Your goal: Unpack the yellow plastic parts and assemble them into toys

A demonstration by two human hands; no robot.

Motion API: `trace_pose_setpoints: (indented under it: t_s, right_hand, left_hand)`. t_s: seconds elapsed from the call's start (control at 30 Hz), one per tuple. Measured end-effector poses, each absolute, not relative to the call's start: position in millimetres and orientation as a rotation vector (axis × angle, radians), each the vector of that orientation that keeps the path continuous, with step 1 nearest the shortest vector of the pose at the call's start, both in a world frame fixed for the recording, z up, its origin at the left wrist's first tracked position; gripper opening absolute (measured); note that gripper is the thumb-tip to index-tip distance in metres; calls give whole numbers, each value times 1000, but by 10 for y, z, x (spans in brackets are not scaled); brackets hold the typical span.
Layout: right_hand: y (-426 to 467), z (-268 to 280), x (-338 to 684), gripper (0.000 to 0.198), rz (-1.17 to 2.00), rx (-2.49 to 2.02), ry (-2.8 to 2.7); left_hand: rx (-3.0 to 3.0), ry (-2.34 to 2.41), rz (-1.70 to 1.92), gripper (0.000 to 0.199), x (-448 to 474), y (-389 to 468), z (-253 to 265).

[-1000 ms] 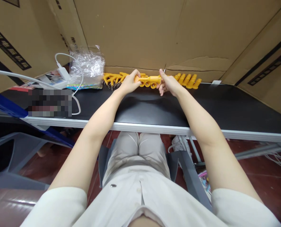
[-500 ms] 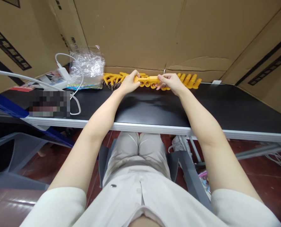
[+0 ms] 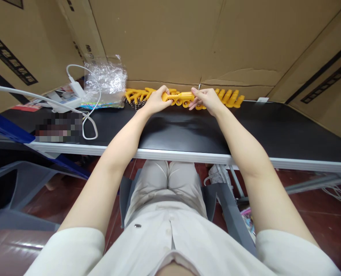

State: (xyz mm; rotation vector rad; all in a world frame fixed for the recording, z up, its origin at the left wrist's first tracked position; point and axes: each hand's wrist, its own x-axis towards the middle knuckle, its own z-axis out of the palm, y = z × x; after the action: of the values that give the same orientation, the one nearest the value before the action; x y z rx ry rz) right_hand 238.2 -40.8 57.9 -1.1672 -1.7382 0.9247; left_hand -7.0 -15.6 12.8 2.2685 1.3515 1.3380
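Between my two hands, over the back of the black table, a yellow plastic part with a ribbed barrel (image 3: pixel 185 95) is held level. My left hand (image 3: pixel 156 101) pinches its rounded left end between thumb and fingers. At the barrel's right end, the thumb and fingers of my right hand (image 3: pixel 208 100) are closed on it. Behind and left of my left hand lie yellow branched pieces with dark spiral ends (image 3: pixel 136 96), like corkscrews. Yellow ring-ended pieces (image 3: pixel 186 104) show just below the held part. Right of my right hand, yellow finger-shaped pieces (image 3: pixel 230 98) stand in a row.
Cardboard walls (image 3: pixel 164 42) enclose the back and sides of the black table (image 3: pixel 274 130). At left are a clear plastic bag (image 3: pixel 105 78), a white cable (image 3: pixel 90 122) and a white charger (image 3: pixel 77 89). A small white piece (image 3: pixel 263 99) sits at back right.
My right thumb and fingertips have shifted slightly on the barrel's right end. My left hand keeps its hold, and the yellow part stays in nearly the same place.
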Motion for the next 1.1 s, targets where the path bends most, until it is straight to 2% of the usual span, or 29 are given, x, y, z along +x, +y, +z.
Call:
trace_pose_setpoints:
  t_s: [0.23,0.37,0.5,0.9,1.1]
  right_hand:
    - [-286,501,2399,63,950,-1148,-1764]
    - [-227,489,2449,58,921,-1092,-1802]
    - [-255,513,2472,63,913,-1023,-1828]
    - [-315,505,2425,57,948,-1043,-1717]
    - [-394,539,2368,47,955,-1090,-1689]
  left_hand:
    - [2260,1420,1308,29,-95,-125,131]
    - [2241,1424,1338,32,-99,-84,113]
    - [2230,1435,1335,32,-99,-86,118]
    - [2258,1457,1311,30,-103,-126,144]
    - [2291,1455,1316,28,-90,-124,133]
